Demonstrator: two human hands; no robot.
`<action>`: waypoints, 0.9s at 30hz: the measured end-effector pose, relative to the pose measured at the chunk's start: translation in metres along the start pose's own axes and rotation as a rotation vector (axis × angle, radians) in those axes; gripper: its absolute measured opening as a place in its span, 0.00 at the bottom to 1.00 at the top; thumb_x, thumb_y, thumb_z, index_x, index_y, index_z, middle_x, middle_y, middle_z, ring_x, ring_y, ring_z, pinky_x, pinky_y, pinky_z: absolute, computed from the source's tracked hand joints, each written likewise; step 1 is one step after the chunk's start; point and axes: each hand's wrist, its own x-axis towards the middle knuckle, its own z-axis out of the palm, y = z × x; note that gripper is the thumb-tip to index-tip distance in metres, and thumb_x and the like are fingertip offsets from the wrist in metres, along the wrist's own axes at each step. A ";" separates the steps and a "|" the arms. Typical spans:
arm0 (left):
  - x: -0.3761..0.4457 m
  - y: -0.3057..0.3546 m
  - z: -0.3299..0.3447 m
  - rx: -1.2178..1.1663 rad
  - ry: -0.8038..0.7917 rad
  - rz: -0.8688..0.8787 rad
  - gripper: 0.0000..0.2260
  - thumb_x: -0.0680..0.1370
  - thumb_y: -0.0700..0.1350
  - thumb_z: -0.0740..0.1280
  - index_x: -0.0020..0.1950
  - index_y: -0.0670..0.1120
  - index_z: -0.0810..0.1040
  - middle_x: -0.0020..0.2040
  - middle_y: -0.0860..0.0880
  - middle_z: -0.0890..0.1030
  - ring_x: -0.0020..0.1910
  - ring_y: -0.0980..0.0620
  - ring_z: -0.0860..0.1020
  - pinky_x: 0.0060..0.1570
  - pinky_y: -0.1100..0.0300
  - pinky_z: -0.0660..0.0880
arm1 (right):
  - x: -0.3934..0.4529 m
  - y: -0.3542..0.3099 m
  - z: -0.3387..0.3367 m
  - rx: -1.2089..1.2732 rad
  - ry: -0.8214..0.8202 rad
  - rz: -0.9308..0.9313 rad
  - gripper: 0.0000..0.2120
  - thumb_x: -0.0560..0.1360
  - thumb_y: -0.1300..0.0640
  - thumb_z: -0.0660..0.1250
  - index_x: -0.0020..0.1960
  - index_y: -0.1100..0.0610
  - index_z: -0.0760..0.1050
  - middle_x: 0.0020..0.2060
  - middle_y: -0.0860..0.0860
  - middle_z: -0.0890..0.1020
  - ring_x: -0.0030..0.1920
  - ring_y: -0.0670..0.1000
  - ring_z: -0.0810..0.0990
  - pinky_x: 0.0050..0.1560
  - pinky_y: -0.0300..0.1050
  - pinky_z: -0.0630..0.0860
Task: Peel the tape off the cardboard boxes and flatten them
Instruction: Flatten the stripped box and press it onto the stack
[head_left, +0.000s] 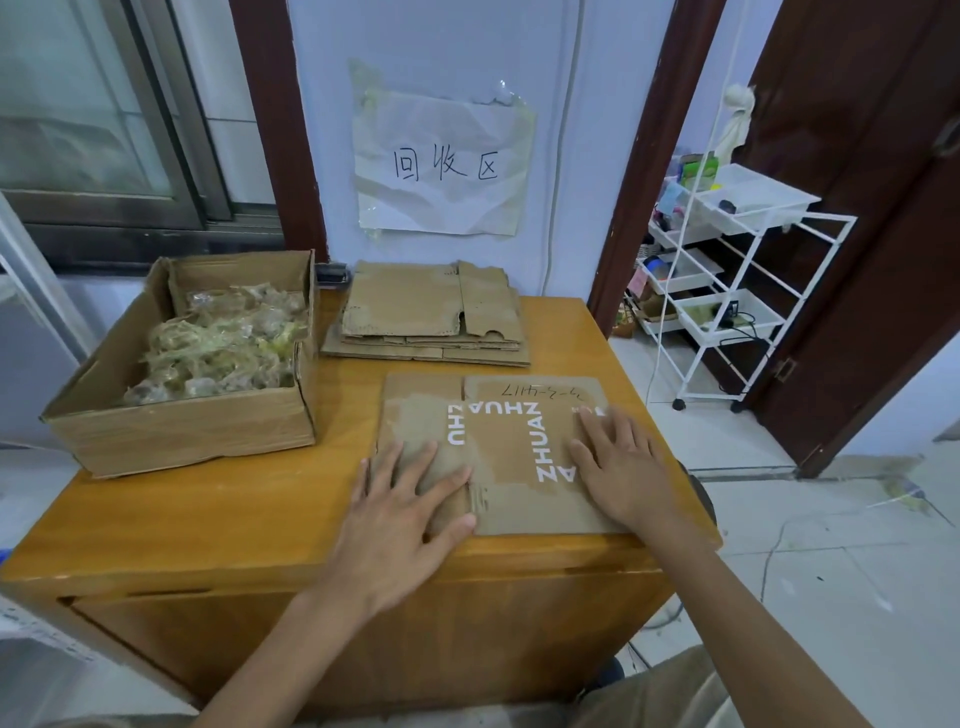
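Flattened box (511, 452) lies at table (208, 509) front right; left hand (402, 512) and right hand (621, 465) press it, fingers straight, grasping nothing; flat stack (431, 317) behind; tape bin (182, 364) left.

- A flattened cardboard box (514, 457) printed "ZHUAN" lies on a wooden surface (208, 519), near its front edge.
- The left hand (400, 525) presses flat on the box's left part; the right hand (623, 467) presses flat on its right part, fingers spread.
- Behind it sits a stack of flattened cardboard (431, 317).
- At left, an open box (192, 421) holds crumpled tape (223, 343).
- A paper sign (441, 161) is taped to the wall.
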 end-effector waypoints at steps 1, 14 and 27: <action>0.002 0.000 -0.002 -0.101 0.029 -0.047 0.34 0.76 0.77 0.38 0.82 0.69 0.46 0.85 0.59 0.43 0.83 0.49 0.38 0.81 0.42 0.43 | -0.001 -0.003 -0.002 0.021 0.008 0.010 0.31 0.85 0.33 0.44 0.85 0.40 0.48 0.85 0.56 0.49 0.85 0.58 0.47 0.84 0.59 0.46; 0.016 0.015 -0.042 -1.452 0.178 -0.310 0.28 0.82 0.69 0.49 0.75 0.60 0.73 0.67 0.59 0.81 0.67 0.59 0.78 0.64 0.56 0.72 | -0.022 -0.044 -0.095 0.815 -0.171 -0.209 0.34 0.85 0.37 0.59 0.84 0.35 0.44 0.82 0.38 0.61 0.79 0.43 0.61 0.77 0.50 0.58; 0.029 -0.008 0.000 0.008 -0.052 -0.260 0.30 0.81 0.70 0.39 0.83 0.65 0.41 0.84 0.50 0.35 0.84 0.42 0.38 0.81 0.41 0.39 | -0.018 -0.072 0.008 0.030 -0.113 -0.214 0.30 0.86 0.35 0.43 0.86 0.42 0.50 0.86 0.49 0.44 0.85 0.53 0.42 0.83 0.56 0.43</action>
